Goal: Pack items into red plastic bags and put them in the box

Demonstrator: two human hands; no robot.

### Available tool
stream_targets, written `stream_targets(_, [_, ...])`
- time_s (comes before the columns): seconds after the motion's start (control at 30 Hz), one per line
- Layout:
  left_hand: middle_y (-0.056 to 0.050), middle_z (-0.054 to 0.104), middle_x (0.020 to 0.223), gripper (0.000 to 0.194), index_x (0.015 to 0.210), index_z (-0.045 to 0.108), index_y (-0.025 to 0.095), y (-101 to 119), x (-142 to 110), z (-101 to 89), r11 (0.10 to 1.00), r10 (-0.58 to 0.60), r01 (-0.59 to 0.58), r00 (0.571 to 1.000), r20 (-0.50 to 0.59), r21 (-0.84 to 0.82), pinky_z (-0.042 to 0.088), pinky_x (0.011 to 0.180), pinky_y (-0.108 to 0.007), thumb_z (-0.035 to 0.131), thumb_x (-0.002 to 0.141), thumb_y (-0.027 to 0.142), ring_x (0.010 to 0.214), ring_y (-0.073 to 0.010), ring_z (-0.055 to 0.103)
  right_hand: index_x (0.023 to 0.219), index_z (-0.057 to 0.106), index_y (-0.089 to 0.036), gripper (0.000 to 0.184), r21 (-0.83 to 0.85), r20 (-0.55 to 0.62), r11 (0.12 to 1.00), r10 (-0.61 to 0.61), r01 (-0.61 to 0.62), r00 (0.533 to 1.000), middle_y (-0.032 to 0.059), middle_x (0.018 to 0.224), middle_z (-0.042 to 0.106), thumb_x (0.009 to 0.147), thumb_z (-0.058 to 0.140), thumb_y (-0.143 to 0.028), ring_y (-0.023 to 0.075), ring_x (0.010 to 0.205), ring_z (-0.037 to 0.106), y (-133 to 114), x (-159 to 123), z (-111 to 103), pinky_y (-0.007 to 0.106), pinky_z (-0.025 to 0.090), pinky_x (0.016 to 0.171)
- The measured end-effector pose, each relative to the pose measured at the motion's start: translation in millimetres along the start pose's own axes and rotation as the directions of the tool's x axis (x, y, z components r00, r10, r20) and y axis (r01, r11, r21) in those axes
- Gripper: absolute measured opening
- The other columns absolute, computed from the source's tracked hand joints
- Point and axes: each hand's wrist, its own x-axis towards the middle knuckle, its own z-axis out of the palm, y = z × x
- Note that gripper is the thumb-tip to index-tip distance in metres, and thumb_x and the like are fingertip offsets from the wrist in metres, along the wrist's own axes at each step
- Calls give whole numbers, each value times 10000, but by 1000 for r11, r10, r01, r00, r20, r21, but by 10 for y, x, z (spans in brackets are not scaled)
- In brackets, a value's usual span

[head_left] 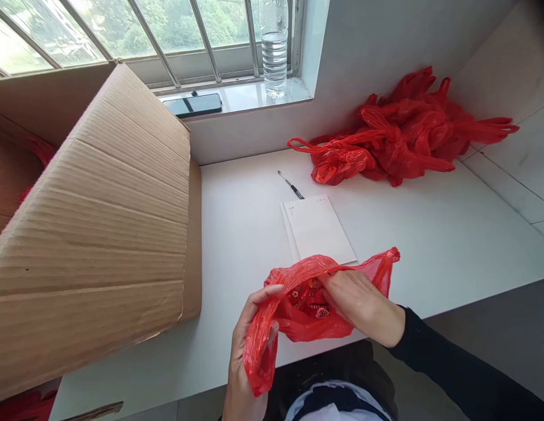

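A red plastic bag [307,330] lies with its mouth toward me at the front edge of the white table. My left hand [248,339] grips the bag's left side and handle, with thumb and fingers around the film. Reaching into the bag's opening is my right hand [357,298]; its fingers are hidden inside, so I cannot tell what they touch. Beside those fingers, red printed packets [318,307] with small white lettering show within the bag.
A large open cardboard box [122,204] stands at left, with red material inside. Behind the bag lie a notebook [322,228] and a pen [291,185]. Red bags [398,128] pile up at the back right. A phone [193,104] and water bottle [274,58] rest on the windowsill.
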Motion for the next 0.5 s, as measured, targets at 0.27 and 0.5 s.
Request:
stream_targets(0.27, [-67,620,1362,333,1303,599,259,-33,42,-34,999,-41,40,998,45,10,446,1042,-320,574,987,361,1320,-272,521,987,522,-209,167,-123,-147,982,125,-143,981,0,806,546,966,491,-47,192,666,549,-46,-100,-23,332,390,608])
stream_targets(0.5, [-36,629,1343,290,1272,624,282,-82,-8,-79,999,11,-11,1000,16,40,468,1030,-251,544,995,319,1321,-238,514,939,526,-229,209,-35,-136,993,108,-114,985,2,785,564,934,473,-26,193,635,530,-150,-104,-113,329,337,539])
